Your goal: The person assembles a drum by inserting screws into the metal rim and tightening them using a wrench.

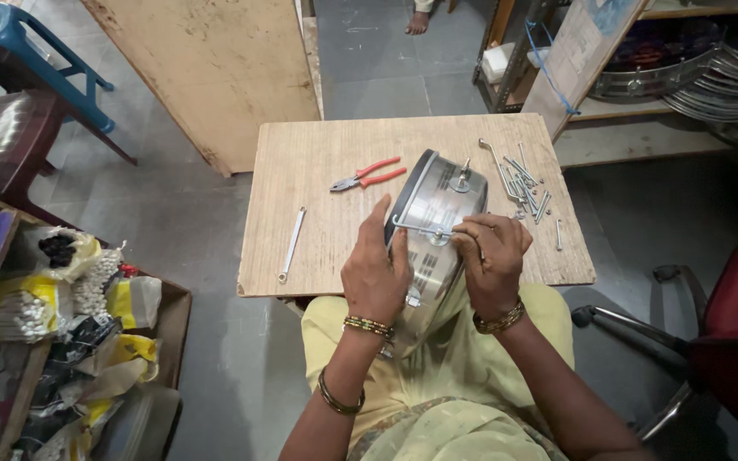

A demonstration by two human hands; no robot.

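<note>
Shiny steel drum shell (437, 224) is tipped on its side at the table's (318, 171) near edge, leaning into her lap. Left hand (375, 273) wraps the rim, right hand (493, 260) pinches a metal hook rod (416, 228) against it. Red pliers (367, 175) mid-table, spanner (291, 244) toward the left edge, loose bolts (524, 189) by the right.

1. polished metal drum shell (437, 224), glossy and mirror-smooth, gripped between left hand (375, 275) and right hand (493, 260).
2. bare, matt wooden board (318, 175) beneath, grain faintly scuffed.
3. pliers (367, 176) with glossy red plastic grips and dull steel jaws.
4. bright metal spanner (291, 244) and a heap of shiny tension rods (523, 186).
5. soft, matt yellow cloth (446, 367) across the lap.
</note>
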